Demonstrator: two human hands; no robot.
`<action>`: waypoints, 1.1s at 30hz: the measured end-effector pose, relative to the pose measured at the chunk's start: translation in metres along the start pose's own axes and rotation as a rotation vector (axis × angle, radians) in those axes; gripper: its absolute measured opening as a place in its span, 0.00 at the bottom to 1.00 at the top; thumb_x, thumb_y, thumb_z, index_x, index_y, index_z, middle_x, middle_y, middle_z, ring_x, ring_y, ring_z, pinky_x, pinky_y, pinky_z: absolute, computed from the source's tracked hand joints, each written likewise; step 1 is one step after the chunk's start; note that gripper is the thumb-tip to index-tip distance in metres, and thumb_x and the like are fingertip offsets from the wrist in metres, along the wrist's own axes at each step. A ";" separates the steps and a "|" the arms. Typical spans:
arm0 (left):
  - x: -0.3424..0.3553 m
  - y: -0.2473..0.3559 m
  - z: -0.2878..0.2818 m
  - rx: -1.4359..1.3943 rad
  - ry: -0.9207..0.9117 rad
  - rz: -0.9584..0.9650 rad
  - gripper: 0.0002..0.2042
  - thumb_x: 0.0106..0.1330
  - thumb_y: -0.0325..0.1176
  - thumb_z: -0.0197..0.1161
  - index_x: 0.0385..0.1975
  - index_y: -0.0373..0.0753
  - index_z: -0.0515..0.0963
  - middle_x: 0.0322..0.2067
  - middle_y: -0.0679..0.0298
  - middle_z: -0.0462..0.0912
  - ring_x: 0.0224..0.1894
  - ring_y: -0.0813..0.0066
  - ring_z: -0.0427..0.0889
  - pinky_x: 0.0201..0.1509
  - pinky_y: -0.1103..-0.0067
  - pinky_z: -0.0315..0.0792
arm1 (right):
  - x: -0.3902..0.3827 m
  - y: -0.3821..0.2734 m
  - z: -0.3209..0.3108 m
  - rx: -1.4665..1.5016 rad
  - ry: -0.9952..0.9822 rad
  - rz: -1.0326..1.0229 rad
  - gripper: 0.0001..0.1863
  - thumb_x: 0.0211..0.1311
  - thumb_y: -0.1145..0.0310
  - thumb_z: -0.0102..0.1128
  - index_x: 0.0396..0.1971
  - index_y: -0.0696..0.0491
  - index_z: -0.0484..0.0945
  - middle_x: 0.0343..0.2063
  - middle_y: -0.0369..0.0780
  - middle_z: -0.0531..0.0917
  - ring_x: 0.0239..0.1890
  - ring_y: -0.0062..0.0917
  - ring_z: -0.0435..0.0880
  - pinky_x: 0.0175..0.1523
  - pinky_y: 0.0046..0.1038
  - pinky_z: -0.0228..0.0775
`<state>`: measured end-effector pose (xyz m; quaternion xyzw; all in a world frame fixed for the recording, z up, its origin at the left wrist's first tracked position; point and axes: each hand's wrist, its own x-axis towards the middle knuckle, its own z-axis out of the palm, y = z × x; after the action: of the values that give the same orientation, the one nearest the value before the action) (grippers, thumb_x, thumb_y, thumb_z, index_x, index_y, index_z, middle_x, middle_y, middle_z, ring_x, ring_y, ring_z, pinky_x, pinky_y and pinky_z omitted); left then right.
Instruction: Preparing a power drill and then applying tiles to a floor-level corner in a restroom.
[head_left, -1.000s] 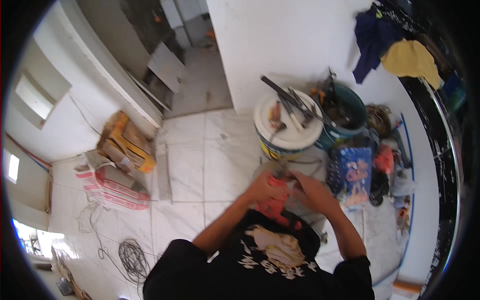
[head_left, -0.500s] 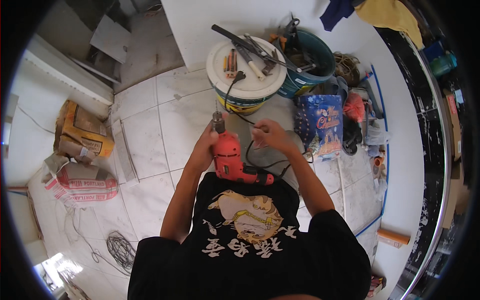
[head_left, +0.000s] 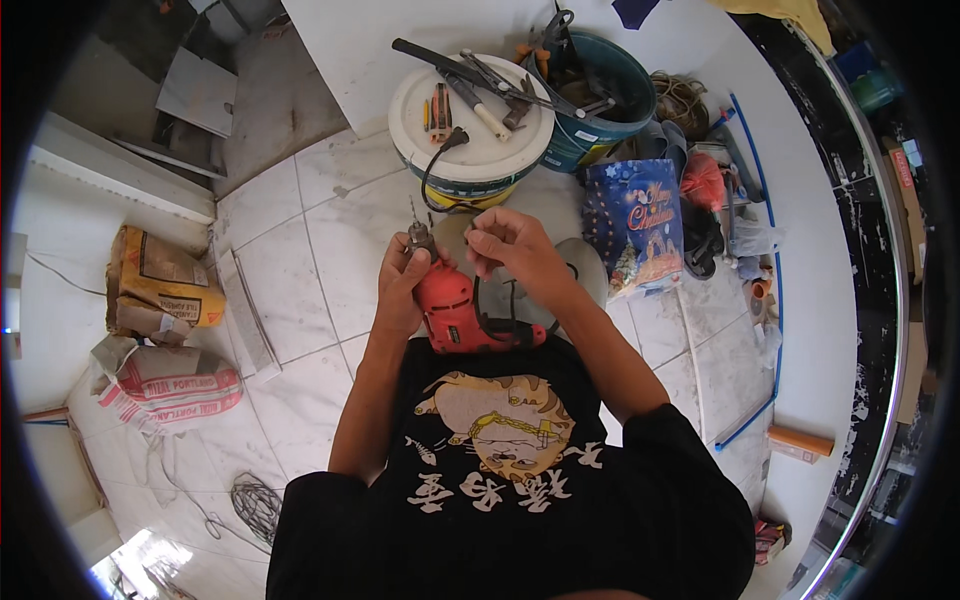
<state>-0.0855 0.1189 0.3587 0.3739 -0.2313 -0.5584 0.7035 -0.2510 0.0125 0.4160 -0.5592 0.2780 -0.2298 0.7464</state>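
Head view: the left hand (head_left: 398, 282) gripped the drill (head_left: 447, 306) near its chuck, before the shirt (head_left: 420, 540). The right hand (head_left: 518, 255) was curled alongside; its contents could not be determined.

Bright lower-left glare, black corners.

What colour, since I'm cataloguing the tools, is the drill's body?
The drill's body is mostly red; it shows best in the head view.
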 end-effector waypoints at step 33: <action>-0.003 0.003 0.011 -0.101 -0.046 -0.009 0.19 0.75 0.50 0.44 0.43 0.36 0.64 0.36 0.57 0.74 0.41 0.68 0.76 0.49 0.73 0.74 | 0.008 0.016 0.032 -0.096 0.114 -0.042 0.07 0.66 0.72 0.57 0.37 0.60 0.73 0.27 0.38 0.82 0.24 0.15 0.76 0.31 0.18 0.68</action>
<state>-0.0933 0.1191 0.3680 0.3262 -0.2173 -0.5810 0.7133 -0.2228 0.0341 0.4063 -0.5863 0.3190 -0.2635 0.6965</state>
